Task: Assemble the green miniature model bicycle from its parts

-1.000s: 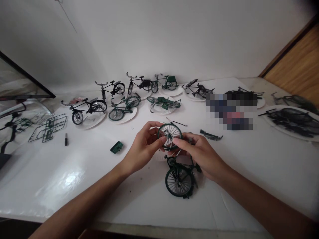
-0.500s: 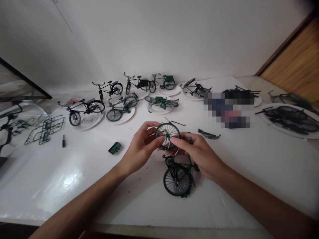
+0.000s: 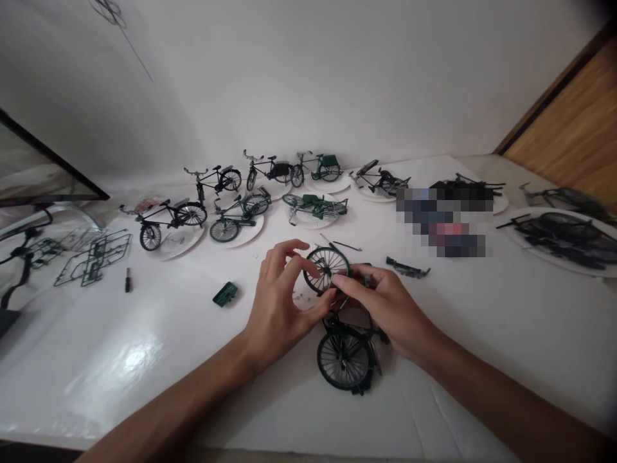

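A dark green model bicycle lies in front of me, its rear wheel [image 3: 344,360] nearest my body. My right hand [image 3: 385,302] grips it at the front end, thumb on the spokes of the front wheel [image 3: 326,267]. The fingers beneath are partly hidden. To the left of that wheel, my left hand [image 3: 279,299] is open with curved fingers apart. Its thumb and index finger come close to the lower rim; whether they touch it I cannot tell. A small green box-shaped part [image 3: 225,294] lies left of this hand.
Several finished model bicycles stand or lie along the back on paper plates [image 3: 180,249]. Green part frames [image 3: 94,260] and a small screwdriver [image 3: 128,280] lie at left. Behind my hands are a thin rod [image 3: 347,245] and a dark green part [image 3: 407,267]. A blurred patch covers objects at right.
My left hand has let go of the front wheel and drawn back a little, its fingers spreading. My right hand keeps its hold. The whole view has shifted slightly.
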A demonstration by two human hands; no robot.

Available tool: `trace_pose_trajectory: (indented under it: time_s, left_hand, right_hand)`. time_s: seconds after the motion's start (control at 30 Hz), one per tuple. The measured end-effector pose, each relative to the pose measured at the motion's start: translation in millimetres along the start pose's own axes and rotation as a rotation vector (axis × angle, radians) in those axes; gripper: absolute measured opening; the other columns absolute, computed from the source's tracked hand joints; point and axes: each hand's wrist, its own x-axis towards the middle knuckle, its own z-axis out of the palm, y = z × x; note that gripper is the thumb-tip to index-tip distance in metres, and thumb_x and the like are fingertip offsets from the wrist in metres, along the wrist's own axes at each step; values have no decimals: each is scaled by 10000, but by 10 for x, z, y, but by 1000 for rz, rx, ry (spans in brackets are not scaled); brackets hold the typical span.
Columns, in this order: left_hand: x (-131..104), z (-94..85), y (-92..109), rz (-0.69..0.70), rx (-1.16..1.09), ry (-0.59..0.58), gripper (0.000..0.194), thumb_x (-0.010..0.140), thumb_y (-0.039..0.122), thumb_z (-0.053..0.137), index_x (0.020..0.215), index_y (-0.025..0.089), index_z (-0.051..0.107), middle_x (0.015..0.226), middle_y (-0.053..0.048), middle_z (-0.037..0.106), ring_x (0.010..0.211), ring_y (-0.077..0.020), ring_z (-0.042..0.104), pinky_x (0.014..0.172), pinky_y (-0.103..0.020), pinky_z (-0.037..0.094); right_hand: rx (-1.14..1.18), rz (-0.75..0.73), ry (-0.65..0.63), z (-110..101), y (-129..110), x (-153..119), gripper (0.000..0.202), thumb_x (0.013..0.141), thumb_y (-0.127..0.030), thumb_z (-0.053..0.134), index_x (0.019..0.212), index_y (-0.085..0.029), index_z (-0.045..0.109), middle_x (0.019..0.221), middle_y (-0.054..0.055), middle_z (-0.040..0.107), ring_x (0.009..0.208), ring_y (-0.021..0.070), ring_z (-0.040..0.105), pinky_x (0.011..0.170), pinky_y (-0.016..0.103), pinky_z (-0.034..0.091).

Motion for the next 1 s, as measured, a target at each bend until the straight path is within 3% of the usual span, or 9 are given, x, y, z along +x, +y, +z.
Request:
trace_pose_trajectory:
  time_s: [0.23, 0.43, 1.0]
  left_hand:
    - [6, -6, -10, -30, -90, -40, 158, 885, 251, 701, 978, 208, 579, 1333, -98, 488, 1273, -263, 478, 1069, -458, 415]
    - [19, -20, -29, 9, -154, -65, 128, 917, 246, 668, 1013, 207, 593, 1308, -102, 500, 1257, -237, 496, 1072, -421, 426]
    - [28, -45, -18, 22, -91, -84, 135, 906, 252, 682, 1019, 208, 622, 1324, -115, 501, 1246, -269, 501, 1064, -466, 426]
  right_hand:
    - [21, 28, -8, 8, -12, 4, 202, 816, -385, 765, 809, -191, 711, 749, -2, 689, 671, 112, 649, 613, 203, 531]
    - [44, 42, -22, 1, -4, 12, 205, 825, -389, 759, 852, -189, 718, 845, 31, 735, 741, 144, 697, 686, 244, 570]
    - [81, 46, -30, 13, -27, -17, 202, 811, -381, 778, 811, -192, 707, 784, 3, 704, 701, 131, 683, 646, 234, 567]
